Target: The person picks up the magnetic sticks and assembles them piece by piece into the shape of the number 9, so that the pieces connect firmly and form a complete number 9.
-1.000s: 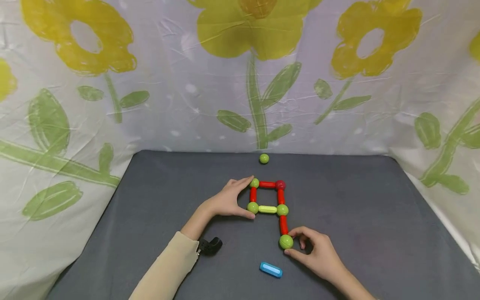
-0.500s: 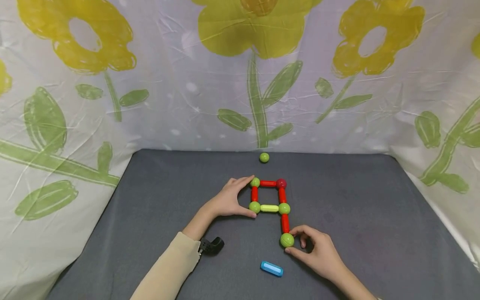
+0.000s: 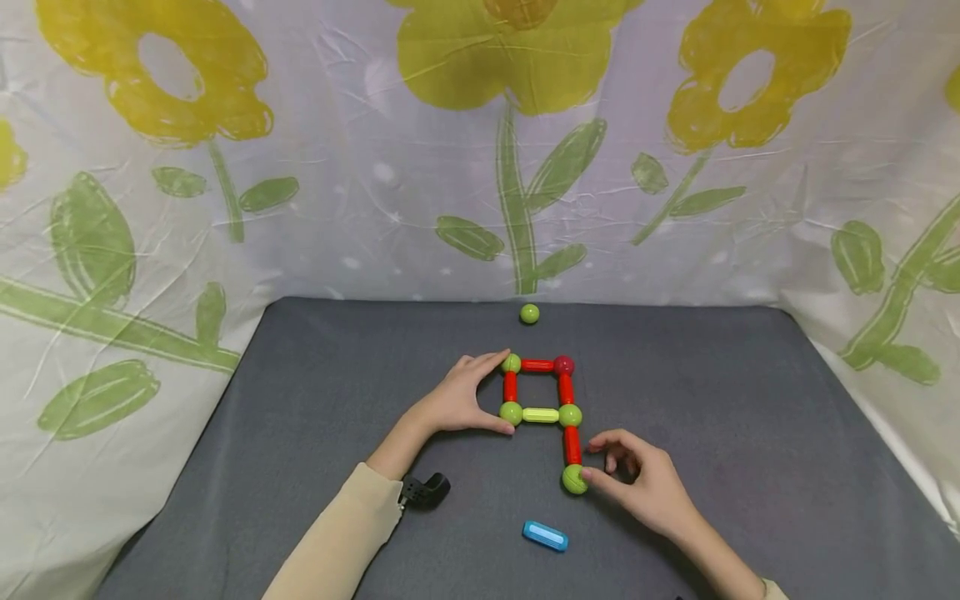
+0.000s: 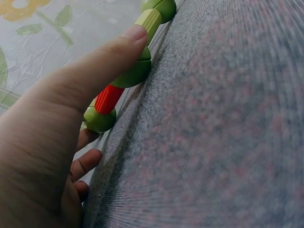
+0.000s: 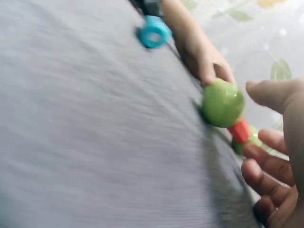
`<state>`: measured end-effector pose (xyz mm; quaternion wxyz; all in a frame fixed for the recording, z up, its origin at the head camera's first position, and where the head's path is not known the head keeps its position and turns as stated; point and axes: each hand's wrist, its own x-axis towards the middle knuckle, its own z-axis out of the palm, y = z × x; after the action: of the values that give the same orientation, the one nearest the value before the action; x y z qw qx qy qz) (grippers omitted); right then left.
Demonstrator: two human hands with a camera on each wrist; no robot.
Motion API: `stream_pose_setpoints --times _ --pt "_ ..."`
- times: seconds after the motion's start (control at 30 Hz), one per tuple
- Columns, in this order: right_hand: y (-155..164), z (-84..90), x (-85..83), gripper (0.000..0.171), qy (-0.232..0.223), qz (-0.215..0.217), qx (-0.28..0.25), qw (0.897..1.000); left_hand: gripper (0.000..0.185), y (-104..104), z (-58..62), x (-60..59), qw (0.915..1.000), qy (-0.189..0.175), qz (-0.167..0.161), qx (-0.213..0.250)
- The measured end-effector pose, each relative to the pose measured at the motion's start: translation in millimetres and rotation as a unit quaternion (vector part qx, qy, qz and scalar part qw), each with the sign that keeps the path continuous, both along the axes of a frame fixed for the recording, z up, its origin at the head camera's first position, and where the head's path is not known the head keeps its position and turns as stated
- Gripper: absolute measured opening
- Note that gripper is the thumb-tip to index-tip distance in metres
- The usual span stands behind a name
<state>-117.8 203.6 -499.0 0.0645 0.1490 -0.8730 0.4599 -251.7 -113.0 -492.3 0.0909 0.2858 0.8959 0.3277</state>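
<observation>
Head: my left hand [image 3: 457, 400] bracing left side of rod-and-ball frame [image 3: 540, 392], thumb and forefinger curling against its two left balls. My right hand [image 3: 637, 483] touching bottom green ball [image 3: 574, 479] with thumb tip, fingers loosely curling, not gripping.
Left wrist: thumb [image 4: 118, 47] pressing on green ball.
Right wrist: bottom green ball sitting just off thumb tip.
</observation>
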Motion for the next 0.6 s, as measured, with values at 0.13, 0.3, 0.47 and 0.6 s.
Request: stream_pose_setpoints --times 0.13,0.3,0.47,0.6 --pt "5.6 3.2 -34.3 0.048 0.004 0.002 0.041 0.999 0.121 -0.7 1.0 -0.4 1.0000 -0.001 0.004 -0.004" --pt "4.7 2.2 -83.8 0.081 0.006 0.050 0.075 0.996 0.121 -1.0 0.4 -0.4 1.0000 0.001 0.007 -0.007" --pt "1.4 -0.2 -109.9 0.098 0.003 0.100 0.094 0.991 0.120 -0.5 -2.3 -0.5 0.9999 0.006 0.002 -0.014" --pt "1.5 -2.2 -113.8 0.101 0.016 0.114 0.112 0.987 0.120 -0.9 -1.9 0.0 0.9999 0.006 0.002 -0.012"
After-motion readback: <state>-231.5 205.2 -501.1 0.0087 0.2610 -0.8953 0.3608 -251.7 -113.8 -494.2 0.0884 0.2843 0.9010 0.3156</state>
